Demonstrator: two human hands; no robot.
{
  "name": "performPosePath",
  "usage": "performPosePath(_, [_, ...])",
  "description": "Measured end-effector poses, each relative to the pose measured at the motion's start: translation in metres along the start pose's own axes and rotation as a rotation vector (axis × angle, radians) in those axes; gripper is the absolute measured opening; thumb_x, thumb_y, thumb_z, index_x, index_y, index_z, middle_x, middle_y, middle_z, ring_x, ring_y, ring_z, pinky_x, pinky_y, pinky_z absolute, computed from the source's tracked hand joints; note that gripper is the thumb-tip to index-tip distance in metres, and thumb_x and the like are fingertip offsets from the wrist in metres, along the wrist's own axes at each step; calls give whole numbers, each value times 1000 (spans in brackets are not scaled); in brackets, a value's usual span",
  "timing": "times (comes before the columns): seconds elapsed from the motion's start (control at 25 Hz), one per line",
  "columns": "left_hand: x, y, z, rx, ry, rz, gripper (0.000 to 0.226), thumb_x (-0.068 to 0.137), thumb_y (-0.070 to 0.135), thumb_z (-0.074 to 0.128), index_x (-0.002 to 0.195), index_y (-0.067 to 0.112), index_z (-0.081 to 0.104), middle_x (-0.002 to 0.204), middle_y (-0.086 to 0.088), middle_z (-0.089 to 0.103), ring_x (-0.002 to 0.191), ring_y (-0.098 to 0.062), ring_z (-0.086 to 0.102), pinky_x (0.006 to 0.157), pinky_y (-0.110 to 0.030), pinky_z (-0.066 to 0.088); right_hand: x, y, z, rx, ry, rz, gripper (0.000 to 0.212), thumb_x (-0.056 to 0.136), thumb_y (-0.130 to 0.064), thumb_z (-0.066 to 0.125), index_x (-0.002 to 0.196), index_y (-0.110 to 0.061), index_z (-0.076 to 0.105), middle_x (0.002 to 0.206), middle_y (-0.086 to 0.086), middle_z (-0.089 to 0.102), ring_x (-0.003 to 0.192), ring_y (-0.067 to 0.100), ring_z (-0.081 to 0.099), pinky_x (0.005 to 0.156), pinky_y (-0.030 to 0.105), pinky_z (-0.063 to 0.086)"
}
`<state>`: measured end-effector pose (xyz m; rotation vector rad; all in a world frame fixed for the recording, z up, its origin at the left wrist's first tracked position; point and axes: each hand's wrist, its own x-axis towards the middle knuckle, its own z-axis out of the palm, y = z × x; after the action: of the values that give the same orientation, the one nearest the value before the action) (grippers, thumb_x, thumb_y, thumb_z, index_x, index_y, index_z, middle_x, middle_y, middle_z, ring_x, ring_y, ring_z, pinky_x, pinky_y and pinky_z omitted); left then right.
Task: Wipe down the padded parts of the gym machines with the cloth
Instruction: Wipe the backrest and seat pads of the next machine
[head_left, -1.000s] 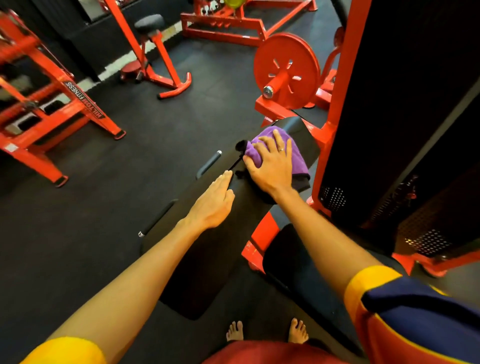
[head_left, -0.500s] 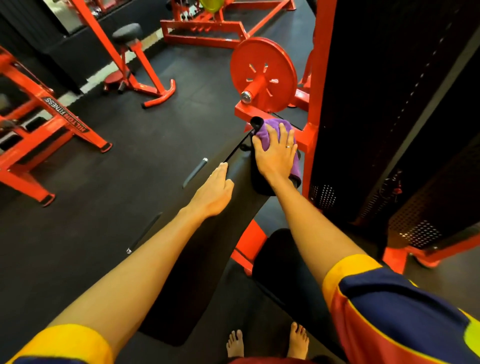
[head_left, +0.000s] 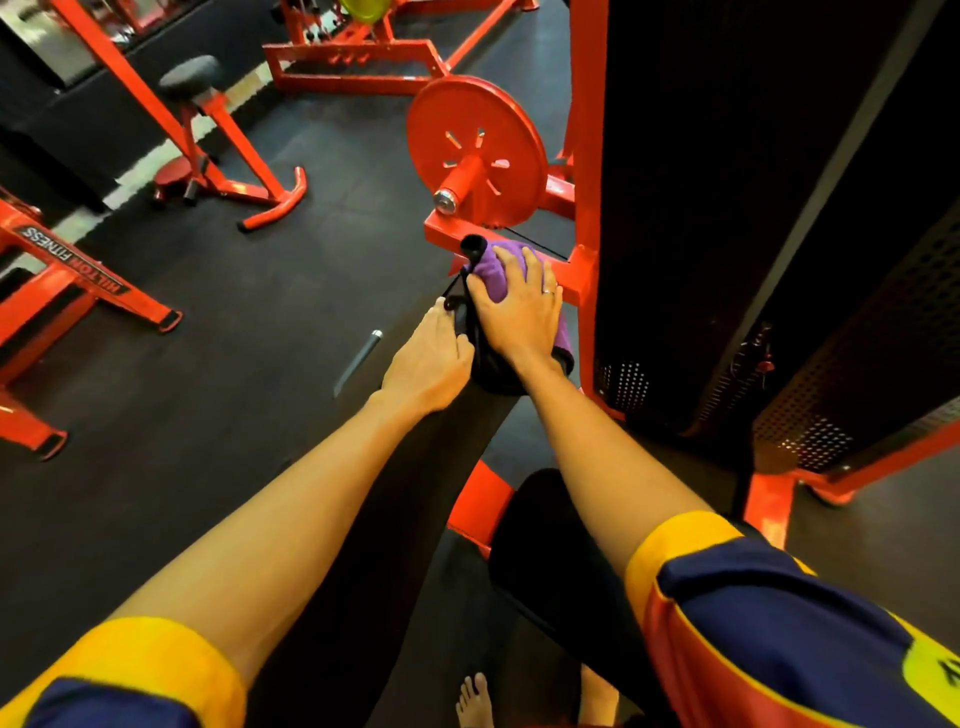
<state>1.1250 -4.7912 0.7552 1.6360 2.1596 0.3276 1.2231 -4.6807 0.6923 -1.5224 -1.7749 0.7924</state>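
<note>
**Position.** The right hand (head_left: 514, 312) lies palm-down on the purple cloth (head_left: 491, 280), fingers spread and pressing it onto the far end of the long pad (head_left: 421, 504). It does not clutch the cloth. Purple fabric shows at 12 o'clock of the knuckles and again at 3 o'clock of the wrist, so the cloth is directly beneath the hand. The left hand (head_left: 428, 366) rests flat and unclenched on the same pad, holding nothing, just beside the right hand at its 8 o'clock.

**Governing relation.** The pad's long axis runs from 7 o'clock, near the person, to 1 o'clock, where it stops short of the red frame (head_left: 587, 208). The cloth sits at that 1 o'clock limit. In the inspector's judgement, any further stroke must draw back toward 7 o'clock along the axis, and the left hand lies partly in that path. The right hand is the nearer to the cloth.

**Count.**
- Cloth: one.
- Hands: two.
- Padded parts in view: three, namely the long pad, a seat pad (head_left: 545, 545) at 5 o'clock of it, and a stool pad (head_left: 189, 78) well apart at 10 o'clock.
- Weight plate (head_left: 475, 145): one, at 12 o'clock of the cloth.
</note>
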Motion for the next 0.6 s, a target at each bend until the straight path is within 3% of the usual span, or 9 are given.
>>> performPosePath(0.16, [1,4,6,28,67,24,51,100,26,36,150,13,33,154,-9,41,139,-28,44,109,-45,40,-27,0,7,86,73,155,75,97,-66,47,161,-31,26,170,4,18,158,30,5,128,49,3])
performPosePath(0.28, [5,2,10,57,92,37,57,105,25,36,158,9,23,165,-9,28,150,-23,30,117,-39,30,-45,13,13,74,79,121,78,98,-68,43,162,-31,20,172,4,9,158,28,-1,127,46,-1])
performPosePath(0.4, [6,0,13,96,99,54,60,107,26,35,161,6,17,168,-11,18,155,-21,19,122,-36,21,-23,20,4,143,93,278,79,96,-71,44,161,-31,25,170,7,17,156,34,11,127,50,13])
performPosePath(0.48, [5,0,13,108,108,51,60,107,27,35,160,7,18,168,-10,19,154,-21,21,121,-37,23,-13,22,-6,257,73,437,82,94,-73,44,160,-29,25,163,13,28,149,39,29,118,52,30])
performPosePath(0.6, [9,0,16,124,145,57,60,106,28,35,160,7,19,167,-11,22,153,-23,24,120,-40,26,-15,28,-11,372,94,579,84,94,-73,47,160,-26,27,151,18,44,137,42,46,108,48,39])
